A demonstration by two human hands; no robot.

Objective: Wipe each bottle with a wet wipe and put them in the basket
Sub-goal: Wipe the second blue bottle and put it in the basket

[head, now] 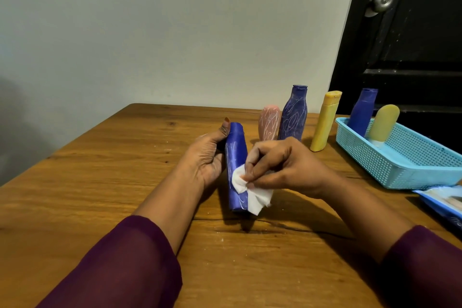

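Dim, soft shadows; wide-angle bending at edges.

- Wooden table [100, 182]: brown grain, a dark crack near the front, scattered white specks.
- Pink bottle [268, 122]: upright at the far edge, white scribbles.
- Dark blue bottle [293, 115]: upright, just beside the pink one, scribbled.
- Yellow bottle [325, 122]: upright, near the basket.
- Light blue basket [400, 172]: right side.
- Wipes pack [442, 204]: in front of the basket, partly out of frame.
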